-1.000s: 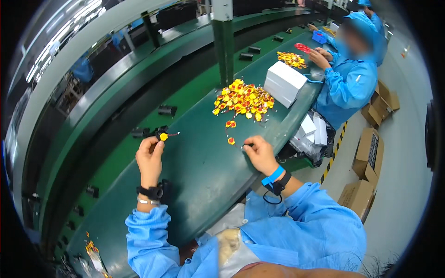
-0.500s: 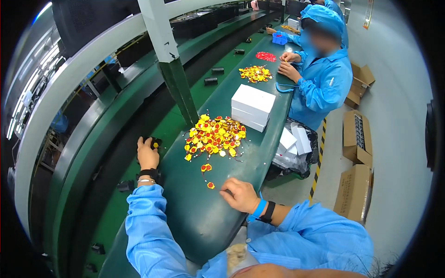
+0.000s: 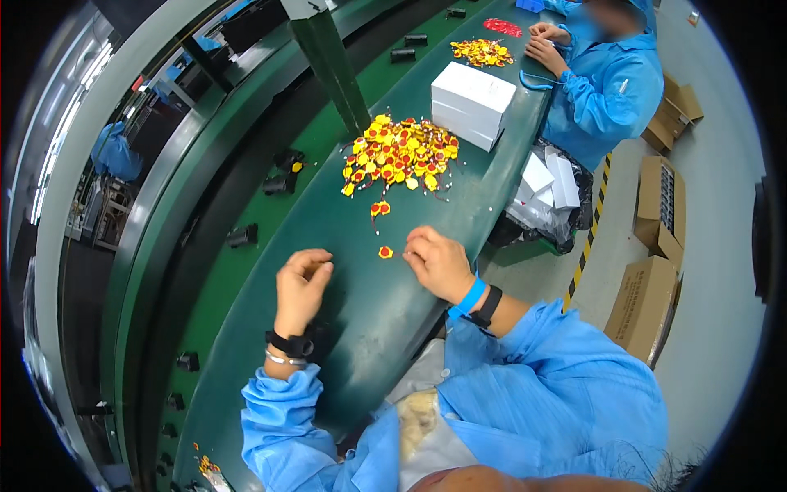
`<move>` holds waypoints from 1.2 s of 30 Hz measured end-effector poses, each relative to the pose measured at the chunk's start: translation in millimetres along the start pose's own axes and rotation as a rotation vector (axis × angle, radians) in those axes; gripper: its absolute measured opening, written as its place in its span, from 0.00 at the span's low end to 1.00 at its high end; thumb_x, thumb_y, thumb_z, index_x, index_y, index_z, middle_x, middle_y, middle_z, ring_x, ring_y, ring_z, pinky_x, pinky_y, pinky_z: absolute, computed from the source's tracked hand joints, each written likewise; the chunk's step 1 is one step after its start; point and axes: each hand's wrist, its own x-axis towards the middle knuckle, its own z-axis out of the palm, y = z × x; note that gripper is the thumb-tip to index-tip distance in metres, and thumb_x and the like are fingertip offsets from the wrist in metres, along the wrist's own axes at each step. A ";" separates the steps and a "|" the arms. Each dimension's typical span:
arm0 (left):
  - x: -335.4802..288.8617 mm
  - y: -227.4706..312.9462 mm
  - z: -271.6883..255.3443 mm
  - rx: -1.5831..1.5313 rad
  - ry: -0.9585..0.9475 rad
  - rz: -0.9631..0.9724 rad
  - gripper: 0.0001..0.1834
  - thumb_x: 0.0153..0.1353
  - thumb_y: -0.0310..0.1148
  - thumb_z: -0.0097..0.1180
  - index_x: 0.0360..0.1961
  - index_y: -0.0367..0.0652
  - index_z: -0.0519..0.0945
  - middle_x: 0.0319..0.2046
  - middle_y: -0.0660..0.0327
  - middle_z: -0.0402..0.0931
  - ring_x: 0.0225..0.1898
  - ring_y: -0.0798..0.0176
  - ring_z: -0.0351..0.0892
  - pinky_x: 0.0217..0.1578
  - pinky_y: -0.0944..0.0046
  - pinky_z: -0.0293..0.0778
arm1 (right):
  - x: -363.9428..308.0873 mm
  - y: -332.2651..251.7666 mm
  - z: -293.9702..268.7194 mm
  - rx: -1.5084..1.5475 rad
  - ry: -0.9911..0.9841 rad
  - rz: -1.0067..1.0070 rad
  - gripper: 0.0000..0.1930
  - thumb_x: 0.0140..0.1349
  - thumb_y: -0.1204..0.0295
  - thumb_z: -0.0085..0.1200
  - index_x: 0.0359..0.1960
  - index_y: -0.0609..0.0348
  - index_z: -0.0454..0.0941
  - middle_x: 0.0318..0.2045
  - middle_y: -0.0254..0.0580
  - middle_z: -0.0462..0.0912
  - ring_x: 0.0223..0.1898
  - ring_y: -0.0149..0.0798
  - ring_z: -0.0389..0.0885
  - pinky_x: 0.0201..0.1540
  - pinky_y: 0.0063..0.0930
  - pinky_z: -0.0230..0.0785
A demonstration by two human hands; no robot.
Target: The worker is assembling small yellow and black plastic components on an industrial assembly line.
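My left hand point(image 3: 302, 291) hovers over the green work surface point(image 3: 361, 316), its thumb and bent fingers slightly apart with nothing visible between them. My right hand point(image 3: 440, 264) is to the right, loosely curled with thumb and forefinger apart; no held thing shows. Just left of its fingertips lies a single small yellow piece with a red disc point(image 3: 385, 252). Two similar yellow-and-red pieces point(image 3: 379, 209) lie a little farther off, with thin dark wires. Beyond them is a heap of such wired pieces point(image 3: 399, 156).
White boxes point(image 3: 469, 102) stand beyond the heap, near a green post point(image 3: 332, 74). Black parts point(image 3: 242, 237) sit along the lower green belt at left; one black part point(image 3: 287, 160) has a yellow piece by it. A co-worker point(image 3: 602, 90) sits at far right, beside a bag of white cartons point(image 3: 545, 184).
My left hand has let go of the black part on the belt and come back over the work surface. My right hand has moved nearer the single yellow piece. The view has shifted.
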 end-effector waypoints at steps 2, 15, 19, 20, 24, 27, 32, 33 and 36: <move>-30.1 14.5 15.3 -0.208 -0.044 -0.168 0.08 0.58 0.25 0.55 0.38 0.34 0.79 0.31 0.61 0.79 0.31 0.69 0.79 0.32 0.72 0.73 | -3.1 -1.3 -0.9 0.031 -0.011 0.024 0.04 0.53 0.72 0.56 0.27 0.57 0.76 0.34 0.39 0.77 0.30 0.46 0.78 0.33 0.37 0.71; -109.0 29.9 56.0 -0.867 0.135 -0.382 0.14 0.61 0.30 0.56 0.45 0.32 0.75 0.34 0.54 0.80 0.26 0.67 0.80 0.25 0.75 0.77 | -39.9 -47.2 -4.5 0.571 -0.147 0.004 0.02 0.54 0.79 0.57 0.29 0.63 0.78 0.24 0.34 0.75 0.21 0.23 0.70 0.23 0.17 0.61; -122.6 30.9 54.2 -0.922 0.153 -0.340 0.09 0.59 0.28 0.58 0.38 0.33 0.77 0.29 0.57 0.80 0.25 0.69 0.79 0.23 0.76 0.75 | -45.4 -64.3 -6.2 0.626 -0.260 -0.043 0.02 0.55 0.78 0.57 0.30 0.64 0.78 0.25 0.34 0.77 0.22 0.23 0.71 0.24 0.16 0.63; -125.2 31.4 52.4 -0.892 0.165 -0.300 0.08 0.58 0.27 0.58 0.37 0.34 0.78 0.28 0.57 0.80 0.25 0.70 0.79 0.23 0.76 0.74 | -45.6 -66.9 -6.2 0.625 -0.277 -0.049 0.02 0.55 0.78 0.57 0.30 0.64 0.78 0.25 0.34 0.77 0.22 0.23 0.71 0.24 0.16 0.63; -137.3 40.8 43.8 -0.739 0.142 -0.233 0.06 0.58 0.24 0.58 0.36 0.35 0.78 0.28 0.59 0.80 0.25 0.72 0.77 0.24 0.75 0.73 | -40.6 -76.6 -15.1 0.981 -0.688 0.438 0.10 0.62 0.68 0.53 0.36 0.64 0.77 0.27 0.36 0.78 0.23 0.24 0.73 0.26 0.16 0.66; -145.3 41.9 42.8 -0.661 0.126 -0.174 0.06 0.58 0.25 0.58 0.37 0.37 0.79 0.28 0.63 0.79 0.26 0.75 0.75 0.26 0.75 0.72 | -39.5 -79.8 -13.0 1.003 -0.923 0.661 0.14 0.66 0.63 0.48 0.36 0.63 0.76 0.26 0.37 0.78 0.23 0.25 0.73 0.26 0.16 0.64; -150.2 40.8 47.9 -0.643 0.157 -0.124 0.07 0.58 0.24 0.58 0.38 0.36 0.79 0.29 0.63 0.79 0.27 0.75 0.75 0.27 0.75 0.72 | -47.1 -78.9 -6.8 1.381 -0.917 0.856 0.08 0.65 0.69 0.49 0.30 0.59 0.72 0.24 0.36 0.75 0.19 0.23 0.66 0.22 0.17 0.58; -150.9 42.0 48.7 -0.670 0.193 -0.104 0.08 0.57 0.24 0.59 0.38 0.35 0.78 0.30 0.62 0.80 0.27 0.74 0.76 0.26 0.76 0.72 | -48.1 -78.2 -5.2 1.381 -0.919 0.860 0.08 0.65 0.69 0.49 0.30 0.59 0.72 0.24 0.36 0.75 0.19 0.23 0.66 0.22 0.17 0.58; -155.8 44.1 48.3 -0.732 0.217 -0.213 0.08 0.57 0.25 0.59 0.38 0.34 0.78 0.30 0.60 0.80 0.27 0.72 0.77 0.25 0.76 0.72 | -50.1 -78.3 -1.5 1.506 -0.854 0.843 0.06 0.62 0.70 0.53 0.31 0.59 0.74 0.26 0.33 0.76 0.23 0.22 0.69 0.22 0.14 0.58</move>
